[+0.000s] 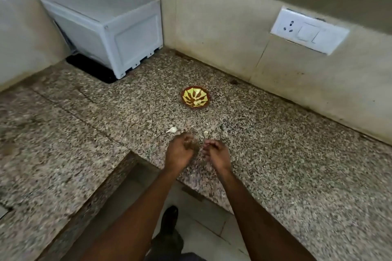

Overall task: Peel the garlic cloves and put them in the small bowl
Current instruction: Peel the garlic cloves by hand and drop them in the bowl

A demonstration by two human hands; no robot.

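Observation:
A small brown bowl (195, 97) with a yellow leaf pattern stands on the speckled granite counter (275, 154), and nothing shows inside it. Nearer to me, a white garlic clove (172, 129) lies on the counter, and a smaller pale piece (205, 132) lies to its right. My left hand (180, 150) and my right hand (216, 154) hover side by side just in front of these, a small gap between them. The fingers of both hands are curled. Motion blur hides whether either hand holds anything.
A white plastic box (110, 27) stands on a black base in the back left corner. A socket and switch plate (307, 32) sits on the right wall. The counter's inner corner edge (135, 154) lies just left of my hands, with floor below.

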